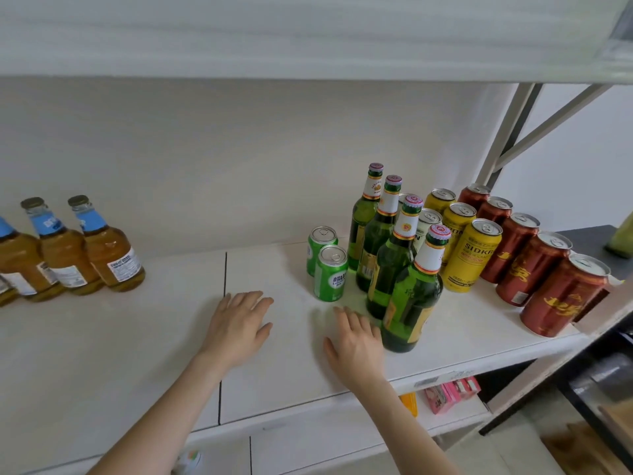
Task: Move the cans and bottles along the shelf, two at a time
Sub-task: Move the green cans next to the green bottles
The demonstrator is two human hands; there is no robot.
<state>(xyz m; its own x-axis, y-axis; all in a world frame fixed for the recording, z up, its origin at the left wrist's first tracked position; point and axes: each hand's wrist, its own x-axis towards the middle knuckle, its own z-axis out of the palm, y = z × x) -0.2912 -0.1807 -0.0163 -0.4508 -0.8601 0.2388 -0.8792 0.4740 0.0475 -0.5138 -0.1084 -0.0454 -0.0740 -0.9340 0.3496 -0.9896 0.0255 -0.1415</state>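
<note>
**Both hands empty, next pair not picked yet**

Layout: stock is sorted by type into front-to-back rows. Amber bottles (pixel 113 258) stand at the far left of the shelf (pixel 137 337). The rest is bunched at the right: green cans (pixel 330 274), green bottles (pixel 411 299), yellow cans (pixel 472 258), then red cans (pixel 561 296). Within each row the items touch or nearly touch, which saves depth but leaves little finger room. A wide bare stretch splits the two groups. My read is that the amber row is the done side and the right cluster is the queue (direction is a guess from this layout alone).

Left hand (pixel 239 323): palm down, fingers spread and relaxed, gripping nothing. It's over bare shelf, left of the green cans. I can't tell whether it's touching the board or hovering.

Right hand (pixel 356 341): palm down, fingers loosely spread, also empty. Its fingertips sit just in front of the front green can. Its outer edge is just beside the base of the front green bottle; contact there is unclear.

Both forearms enter from the bottom edge, roughly parallel, angled up and to the right.

Likely next pair: the two green cans, one per hand. They're the outermost row, closest to the hands, short and stable.

Risk: the front green bottle is tall and close to the right hand, so a knock could tip it into its row.
</note>
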